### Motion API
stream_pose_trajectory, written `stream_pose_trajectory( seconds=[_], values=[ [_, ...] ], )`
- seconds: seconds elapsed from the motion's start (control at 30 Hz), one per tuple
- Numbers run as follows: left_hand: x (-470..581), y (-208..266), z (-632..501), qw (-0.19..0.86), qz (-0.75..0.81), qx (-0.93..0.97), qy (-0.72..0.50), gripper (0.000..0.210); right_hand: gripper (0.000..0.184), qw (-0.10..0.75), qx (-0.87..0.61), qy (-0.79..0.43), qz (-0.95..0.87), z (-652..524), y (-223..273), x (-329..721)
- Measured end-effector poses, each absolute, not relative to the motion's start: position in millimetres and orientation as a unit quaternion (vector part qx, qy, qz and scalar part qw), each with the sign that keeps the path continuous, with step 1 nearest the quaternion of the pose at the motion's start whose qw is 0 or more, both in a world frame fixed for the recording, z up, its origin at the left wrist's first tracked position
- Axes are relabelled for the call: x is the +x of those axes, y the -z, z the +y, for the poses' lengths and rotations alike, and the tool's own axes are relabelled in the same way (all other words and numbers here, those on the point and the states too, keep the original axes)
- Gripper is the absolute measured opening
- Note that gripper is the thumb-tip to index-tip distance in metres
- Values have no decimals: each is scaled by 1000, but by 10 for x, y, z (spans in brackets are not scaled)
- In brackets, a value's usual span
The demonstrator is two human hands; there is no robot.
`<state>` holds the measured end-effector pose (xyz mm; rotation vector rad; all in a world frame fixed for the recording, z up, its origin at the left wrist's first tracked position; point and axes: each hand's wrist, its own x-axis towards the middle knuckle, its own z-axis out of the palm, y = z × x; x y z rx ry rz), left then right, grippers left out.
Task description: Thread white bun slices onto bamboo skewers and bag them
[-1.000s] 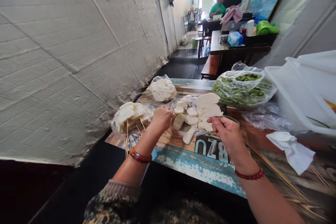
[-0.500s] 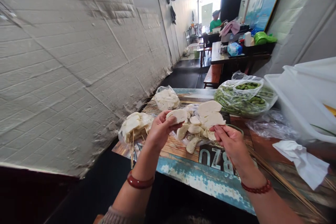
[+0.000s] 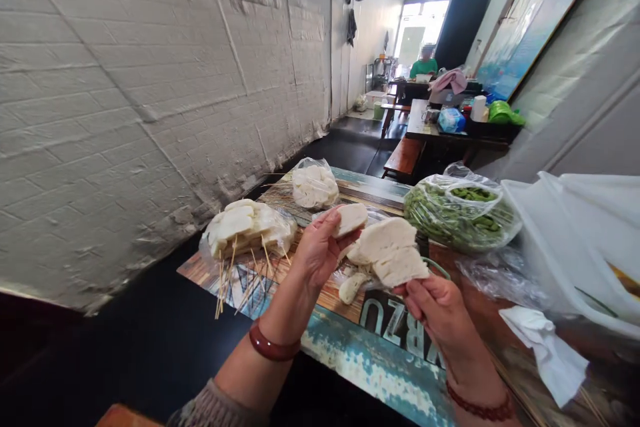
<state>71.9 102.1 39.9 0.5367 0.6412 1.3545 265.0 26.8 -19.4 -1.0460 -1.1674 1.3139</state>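
Above the table, gripping one white slice in the left hand, pinching overlapping slices by one edge in the right hand; could tear from unsupported weight.

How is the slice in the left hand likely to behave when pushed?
The slice probably bends little: it juts past the left hand without visible droop. It might tear, as slices by the right hand have ragged edges. Its flat shape makes rolling unlikely.
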Motion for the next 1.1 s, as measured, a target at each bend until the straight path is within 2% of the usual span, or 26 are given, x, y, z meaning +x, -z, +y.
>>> stream_pose_trajectory(
  seconds=[0.17,0.4,0.53,0.63,0.83,1.0,1.1],
  values=[
    [758,-417,1154,698,286,179,-632,13,47,442,-446,-540,-561,238,198,2587],
    [747,-338,1239,752,280,86,-591,13,43,464,-495,-532,-507,242,277,2621],
    [712,-280,1241,759,250,117,-590,10,39,451,-504,-526,-516,257,370,2663],
    [702,-255,1237,761,238,156,-583,19,39,453,-511,-516,-517,263,382,2667],
    [596,-282,1220,680,267,224,-645,32,28,526,-561,-474,-429,185,244,2652],
    [473,-301,1218,568,296,326,-696,36,22,537,-553,-488,-410,189,220,2662],
    [517,-234,1215,567,314,356,-673,32,21,550,-536,-505,-393,238,249,2652]
  ],
)
